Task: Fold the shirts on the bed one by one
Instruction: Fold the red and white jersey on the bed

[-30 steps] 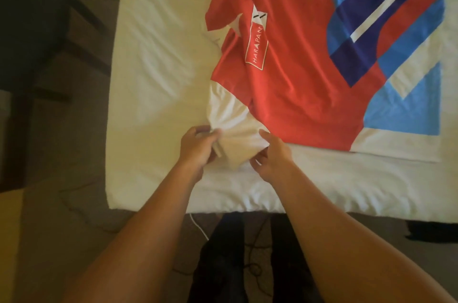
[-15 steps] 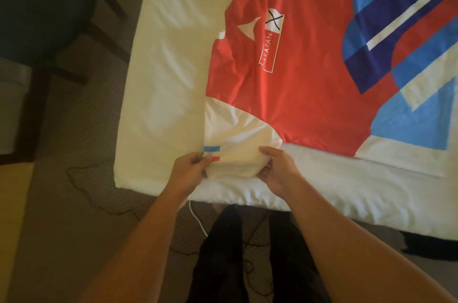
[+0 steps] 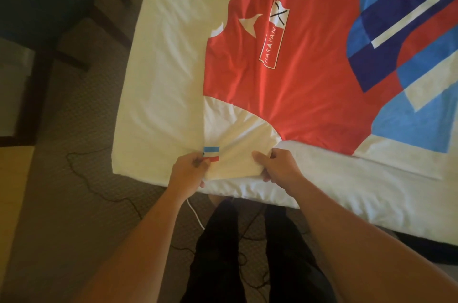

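Note:
A red shirt (image 3: pixel 309 79) with blue, navy and white blocks and a "HARAPAN" logo lies spread flat on the white bed (image 3: pixel 173 54). Its white sleeve (image 3: pixel 235 144), carrying a small blue-and-red flag patch, points toward the bed's near edge. My left hand (image 3: pixel 190 168) pinches the sleeve's left corner at the patch. My right hand (image 3: pixel 275 166) grips the sleeve's right corner, fingers curled under the cloth. The sleeve is drawn flat between both hands.
A dark wooden chair (image 3: pixel 49 12) stands on the carpet left of the bed. Thin dark cables (image 3: pixel 104 188) and a white cable (image 3: pixel 195 216) trail on the floor by the bed's edge. My legs in dark trousers (image 3: pixel 247 253) stand against the bed.
The crumpled sleeve has been pulled out toward me and spread flat, revealing the flag patch. Both hands moved apart to its corners; the view shifted left.

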Demonstrator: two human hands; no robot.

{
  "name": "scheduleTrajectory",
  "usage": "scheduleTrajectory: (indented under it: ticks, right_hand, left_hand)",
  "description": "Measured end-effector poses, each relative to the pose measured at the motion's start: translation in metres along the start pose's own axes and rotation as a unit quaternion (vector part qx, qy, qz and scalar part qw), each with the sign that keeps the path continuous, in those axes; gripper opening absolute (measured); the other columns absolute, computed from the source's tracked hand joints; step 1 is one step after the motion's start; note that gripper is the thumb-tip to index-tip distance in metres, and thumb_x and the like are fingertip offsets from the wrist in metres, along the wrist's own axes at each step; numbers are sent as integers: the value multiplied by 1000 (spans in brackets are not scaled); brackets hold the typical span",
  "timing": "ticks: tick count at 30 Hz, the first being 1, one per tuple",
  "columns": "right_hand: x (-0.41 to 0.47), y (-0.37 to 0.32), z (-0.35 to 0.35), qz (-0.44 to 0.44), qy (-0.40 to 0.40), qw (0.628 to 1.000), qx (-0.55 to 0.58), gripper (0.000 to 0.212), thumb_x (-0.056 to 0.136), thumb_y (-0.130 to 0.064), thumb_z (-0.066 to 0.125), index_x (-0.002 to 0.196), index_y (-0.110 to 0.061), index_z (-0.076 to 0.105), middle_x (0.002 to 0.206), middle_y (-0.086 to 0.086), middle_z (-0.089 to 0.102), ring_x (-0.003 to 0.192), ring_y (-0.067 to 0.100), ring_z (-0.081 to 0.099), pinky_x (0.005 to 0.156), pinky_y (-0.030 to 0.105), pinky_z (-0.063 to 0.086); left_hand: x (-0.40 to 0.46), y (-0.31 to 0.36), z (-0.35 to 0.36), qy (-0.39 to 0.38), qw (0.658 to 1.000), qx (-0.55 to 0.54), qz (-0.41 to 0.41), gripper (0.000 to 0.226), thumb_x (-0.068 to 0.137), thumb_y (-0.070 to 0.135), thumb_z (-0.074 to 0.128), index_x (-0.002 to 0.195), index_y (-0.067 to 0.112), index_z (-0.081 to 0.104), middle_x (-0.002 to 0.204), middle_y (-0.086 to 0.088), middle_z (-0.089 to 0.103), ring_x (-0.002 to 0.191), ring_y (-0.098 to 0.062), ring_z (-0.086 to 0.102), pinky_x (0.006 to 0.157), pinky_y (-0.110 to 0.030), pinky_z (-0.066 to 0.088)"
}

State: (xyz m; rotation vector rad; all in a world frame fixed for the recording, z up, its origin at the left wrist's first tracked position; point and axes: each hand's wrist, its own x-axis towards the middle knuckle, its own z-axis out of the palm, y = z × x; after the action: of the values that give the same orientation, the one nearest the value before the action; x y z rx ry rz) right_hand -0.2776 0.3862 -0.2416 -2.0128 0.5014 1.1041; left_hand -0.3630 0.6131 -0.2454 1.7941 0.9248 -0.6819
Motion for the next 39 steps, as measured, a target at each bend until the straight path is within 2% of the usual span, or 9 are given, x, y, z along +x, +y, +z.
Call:
scheduleTrajectory:
  ticks: [4,9,14,17,21,26,29,34,39]
  right_hand:
    - [1,2,-11,31,-46,995,82,29,96,-25,65,94,4,61,67,10,69,57,20,64,58,31,47]
    - [2,3,-21,-11,-76,994,-78,47,97,-37,64,87,10,65,63,6,69,50,17,59,53,22,46]
    - [24,-25,-46,-34,-13,993,-109,38,88,-30,69,72,3,62,57,5,52,54,20,48,53,33,41]
    - [42,-57,-63,-96,50,983,-147,31,82,-21,65,57,-12,49,55,-2,38,58,17,34,52,33,33]
    - [75,-110,-79,-176,87,956,-217,32,85,-17,59,58,-14,43,54,-2,45,64,28,44,59,36,37]
    - [126,-190,-94,-276,119,920,-251,13,92,-18,55,84,-17,65,79,1,65,82,32,60,69,35,45]
    - [153,-241,-98,-319,127,897,-278,21,96,-19,48,98,-15,69,82,1,62,81,30,60,69,35,47]
    - [202,-318,-93,-408,130,817,-387,31,98,-13,46,120,-17,67,121,9,59,114,31,55,86,39,49]
    - [231,-365,-90,-416,117,623,-652,39,93,-39,59,127,-20,60,129,11,51,126,36,44,97,48,41]
  left_hand:
    - [5,8,-7,-26,999,33,-6,16,101,23,60,96,13,71,83,-10,74,62,-30,72,72,-41,60]
    - [17,29,-19,-83,987,136,-37,25,100,21,61,83,5,70,84,-18,74,63,-29,69,71,-40,59]
    - [43,68,-48,-167,968,168,-83,14,89,8,68,93,-3,75,83,-14,77,74,-25,74,66,-32,61]
    - [71,90,-63,-66,990,114,-47,16,85,9,65,83,-3,74,83,-23,75,69,-32,70,68,-37,58]
    - [97,126,-70,53,995,83,20,21,74,31,62,73,12,71,75,-11,73,75,-30,70,75,-38,58]
    - [131,167,-53,134,988,53,52,20,89,34,62,89,14,64,95,-5,67,92,-28,60,75,-34,44]
    - [150,186,-44,159,985,14,65,25,91,40,63,84,17,56,86,-1,62,90,-29,60,73,-34,41]
    - [178,194,-37,172,980,-85,43,19,87,39,74,92,23,66,91,4,69,91,-21,65,81,-31,47]
    - [190,184,-31,134,981,-136,45,27,85,15,78,65,20,61,58,11,58,62,-11,55,68,-28,41]
